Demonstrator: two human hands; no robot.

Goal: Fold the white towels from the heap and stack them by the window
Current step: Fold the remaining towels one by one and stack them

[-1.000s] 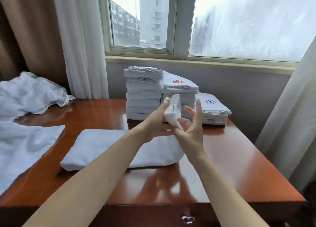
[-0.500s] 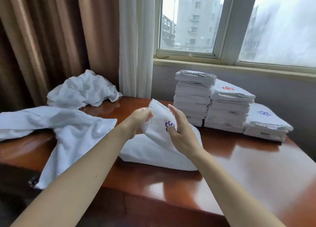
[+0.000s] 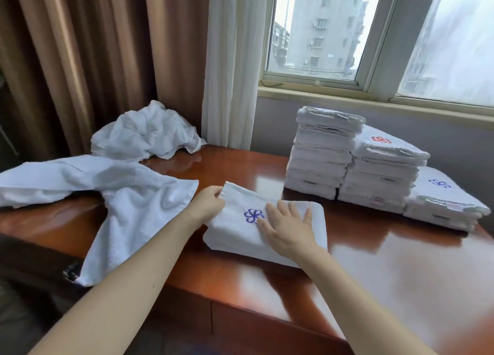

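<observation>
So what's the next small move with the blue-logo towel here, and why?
Probably fold the pinched edge over toward the flat hand: the left hand pinches a corner of the blue-logo towel while the right hand presses it flat, so it looks only part folded, not ready for the stacks.

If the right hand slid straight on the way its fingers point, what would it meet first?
Past the folded towel only bare table, then probably the wall left of the tallest stack; depth is unclear.

The left hand [image 3: 209, 203] and right hand [image 3: 287, 226] are bare, with slim fingers. Behind each wrist, the left forearm [image 3: 128, 296] and right forearm [image 3: 355, 298] are bare and slender; a small dark spot marks the left one.
</observation>
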